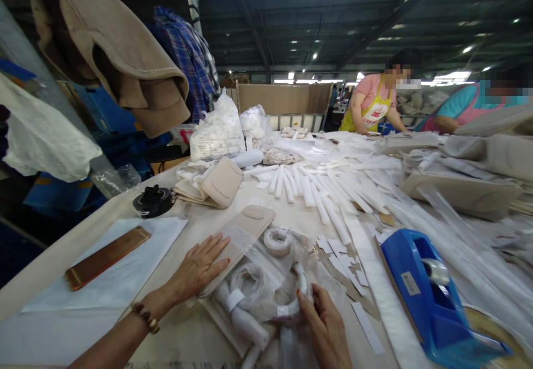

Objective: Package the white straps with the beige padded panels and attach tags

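My left hand (196, 269) lies flat with fingers stretched out on a beige padded piece (245, 230) that sits partly inside a clear plastic bag (266, 269). My right hand (327, 327) is at the bag's near edge, fingers curled and pinching the plastic beside a coiled white strap (291, 302) in the bag. White rolled tubes (245, 322) lie under the bag near my hands. A small roll of white tape (277, 241) rests just beyond the bag.
A blue tape dispenser (433, 297) stands at the right. A phone (107, 256) lies on white paper at the left. Several white rolled strips (308, 188), beige pads (220, 183) and stuffed bags (216, 130) cover the table. Two other people (375, 105) work at the far end.
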Tool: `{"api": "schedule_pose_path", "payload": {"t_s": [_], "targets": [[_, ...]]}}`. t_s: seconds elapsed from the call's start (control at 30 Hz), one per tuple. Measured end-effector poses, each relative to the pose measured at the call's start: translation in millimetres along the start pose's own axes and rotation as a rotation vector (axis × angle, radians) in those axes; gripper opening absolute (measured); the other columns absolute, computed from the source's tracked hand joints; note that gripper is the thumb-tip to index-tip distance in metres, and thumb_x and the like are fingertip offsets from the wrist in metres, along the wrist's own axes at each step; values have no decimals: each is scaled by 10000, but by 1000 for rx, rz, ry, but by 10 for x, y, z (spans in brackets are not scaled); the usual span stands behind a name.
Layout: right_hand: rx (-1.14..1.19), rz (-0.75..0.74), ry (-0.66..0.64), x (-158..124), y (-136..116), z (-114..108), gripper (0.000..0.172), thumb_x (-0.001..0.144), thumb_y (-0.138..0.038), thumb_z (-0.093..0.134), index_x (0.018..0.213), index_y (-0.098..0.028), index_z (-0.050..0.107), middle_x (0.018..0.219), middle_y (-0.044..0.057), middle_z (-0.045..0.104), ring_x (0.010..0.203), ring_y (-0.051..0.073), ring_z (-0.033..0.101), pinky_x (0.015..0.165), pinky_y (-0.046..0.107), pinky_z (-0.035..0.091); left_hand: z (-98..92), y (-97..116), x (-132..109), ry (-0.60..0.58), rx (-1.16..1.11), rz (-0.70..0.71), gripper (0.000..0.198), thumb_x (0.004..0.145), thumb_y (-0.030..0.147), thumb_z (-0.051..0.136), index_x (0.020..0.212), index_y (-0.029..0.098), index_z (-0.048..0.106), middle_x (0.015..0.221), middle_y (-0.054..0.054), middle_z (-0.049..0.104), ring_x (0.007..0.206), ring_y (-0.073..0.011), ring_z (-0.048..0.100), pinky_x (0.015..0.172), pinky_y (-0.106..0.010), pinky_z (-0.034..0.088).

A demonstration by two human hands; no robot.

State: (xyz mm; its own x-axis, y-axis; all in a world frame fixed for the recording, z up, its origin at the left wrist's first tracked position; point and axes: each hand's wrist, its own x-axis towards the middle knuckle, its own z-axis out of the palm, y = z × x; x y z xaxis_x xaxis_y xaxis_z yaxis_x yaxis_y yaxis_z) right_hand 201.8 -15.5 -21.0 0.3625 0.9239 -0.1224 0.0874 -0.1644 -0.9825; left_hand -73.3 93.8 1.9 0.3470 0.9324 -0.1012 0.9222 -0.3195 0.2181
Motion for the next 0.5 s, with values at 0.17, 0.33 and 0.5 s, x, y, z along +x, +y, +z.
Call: {"api": "schedule_pose_path", "payload": {"t_s": [0.17, 0.33, 0.5], "targets": [[-64, -36, -70, 69, -61, -10, 448, 750, -572, 515, 928, -171, 602, 774, 32, 646, 712, 209, 571, 648, 291, 423, -39, -85, 51, -12, -17, 16, 532, 935, 456, 291, 1416, 234, 346, 1492, -76, 290, 1382, -256, 258, 1111, -480, 269], [-87, -81, -83, 103, -223, -48, 417, 721, -559, 513, 852, -173, 600, 736, 36, 622, 688, 208, 553, 632, 295, 407, -108, -66, 52, 0, -42, 16, 534, 932, 466, 297, 1409, 235, 359, 1486, -56, 316, 1380, -224, 267, 1130, -423, 248], [-184, -122, -85, 188, -286, -122, 397, 694, -554, 483, 779, -184, 596, 639, 18, 577, 629, 209, 542, 602, 304, 396, 31, -8, -54, 27, -70, -47, 536, 918, 399, 307, 1401, 174, 370, 1484, -101, 308, 1383, -249, 259, 1126, -466, 242]]}}
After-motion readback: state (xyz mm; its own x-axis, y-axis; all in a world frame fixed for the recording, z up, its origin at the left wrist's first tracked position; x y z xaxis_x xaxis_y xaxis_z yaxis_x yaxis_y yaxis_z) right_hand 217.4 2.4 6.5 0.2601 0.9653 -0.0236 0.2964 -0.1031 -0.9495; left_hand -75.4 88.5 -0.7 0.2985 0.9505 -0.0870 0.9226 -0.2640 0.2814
